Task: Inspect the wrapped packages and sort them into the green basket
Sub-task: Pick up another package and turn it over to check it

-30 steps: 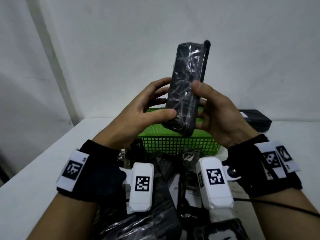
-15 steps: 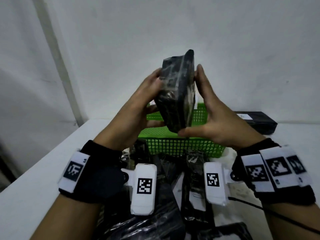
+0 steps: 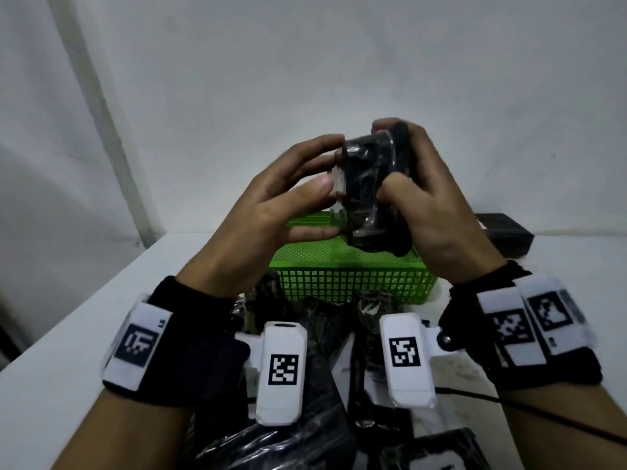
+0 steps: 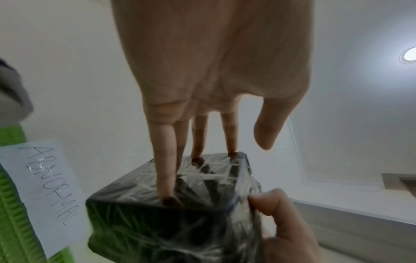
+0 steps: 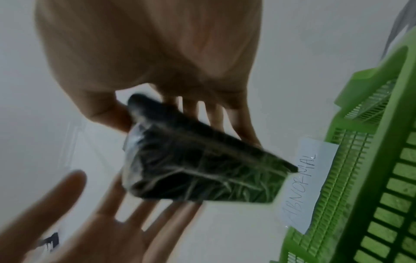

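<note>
A black package wrapped in clear film (image 3: 371, 191) is held in the air above the green basket (image 3: 353, 283). My right hand (image 3: 385, 154) grips it, thumb on the near face and fingers curled over its top and far side. My left hand (image 3: 330, 164) touches the package's left face with straight fingertips (image 4: 167, 197), the thumb standing apart. The right wrist view shows the package (image 5: 198, 169) tilted, with the left palm spread below it. A paper label reading "ABNORMAL" (image 5: 303, 181) is stuck on the basket wall (image 5: 371, 178).
Several more film-wrapped black packages (image 3: 305, 435) lie heaped on the white table (image 3: 84, 334) between my wrists and the basket. A black box (image 3: 502, 232) sits at the back right by the wall. A thin cable (image 3: 543, 415) runs off my right wrist.
The package has been turned from standing tall on end to a shorter, tilted pose. My right hand has curled round it, and my left fingers have straightened against its side.
</note>
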`<state>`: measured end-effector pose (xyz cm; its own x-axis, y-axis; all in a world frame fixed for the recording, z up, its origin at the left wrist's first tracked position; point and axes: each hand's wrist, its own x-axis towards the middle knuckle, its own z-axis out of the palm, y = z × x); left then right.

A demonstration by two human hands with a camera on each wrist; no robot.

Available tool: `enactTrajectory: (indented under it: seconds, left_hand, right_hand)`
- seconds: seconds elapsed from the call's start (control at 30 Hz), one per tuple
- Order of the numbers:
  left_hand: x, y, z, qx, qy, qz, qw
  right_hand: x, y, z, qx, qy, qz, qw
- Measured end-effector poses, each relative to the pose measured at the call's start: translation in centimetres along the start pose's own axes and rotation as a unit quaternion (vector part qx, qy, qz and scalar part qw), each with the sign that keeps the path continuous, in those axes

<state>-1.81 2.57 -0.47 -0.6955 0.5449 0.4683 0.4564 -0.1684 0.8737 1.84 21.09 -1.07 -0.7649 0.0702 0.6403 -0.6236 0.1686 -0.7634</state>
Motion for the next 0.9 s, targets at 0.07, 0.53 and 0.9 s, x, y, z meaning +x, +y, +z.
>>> enactTrajectory:
  seconds: [0.07,0.53,0.9]
  left_hand:
    - [0.0,0.1,0.3,-0.013,0.005,0.001,1.000]
    - [0.2,-1.2,-0.2,-0.029,0.046,-0.067,0.996]
    - [-0.1,-1.2,-0.5,0.034,-0.042,-0.021,0.998]
  right_hand:
    - [-0.2,0.0,0.0,-0.037,0.008,-0.036,0.999]
    - [-0.1,-0.2,0.2,0.019,0.033,0.055,0.998]
    - [0.0,0.7,-1.0,0.024,-0.034,0.153,0.987]
